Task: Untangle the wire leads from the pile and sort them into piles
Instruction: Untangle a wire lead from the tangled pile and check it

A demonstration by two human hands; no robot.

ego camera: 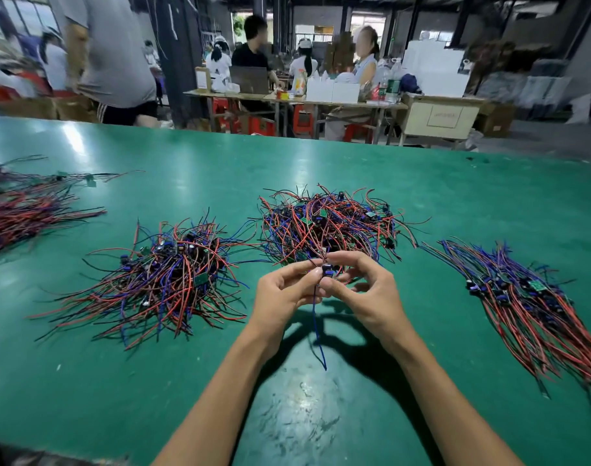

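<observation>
Head view: green table (422, 203) fills most of the frame, four wire heaps on it. Largest to smallest: far-left combed bundle (28, 213) of red/black leads, running off the left edge; right sorted pile (529, 297), leads laid roughly parallel with the small boards grouped at its far end; near-left heap (166, 277), half fanned, still crossed in the middle; tangled pile (327, 223) at centre-far, a real knot of red, blue and black. Both hands are raised just near of that knot. Left hand (287, 290) pinches a lead between thumb and forefinger; right hand (364, 290) has fingers curled in, fingertips on the small dark component (327, 270) between the two hands. Can't tell exactly which finger bears the load there, too small. One blue lead (319, 331) hangs down from the pinch toward the near edge, free end off the table surface or just above it. Other strands from the same piece appear to run back into the knot. Judgement: mid-extraction of one unit. To do it well: hold the component body, not the wire, and draw slowly toward the near side; if a strand drags the knot along, stop and trace it by hand, don't yank, solder joints are probably weak. Once free, straighten the leads and lay them parallel on the right pile, boards at the same end.
</observation>
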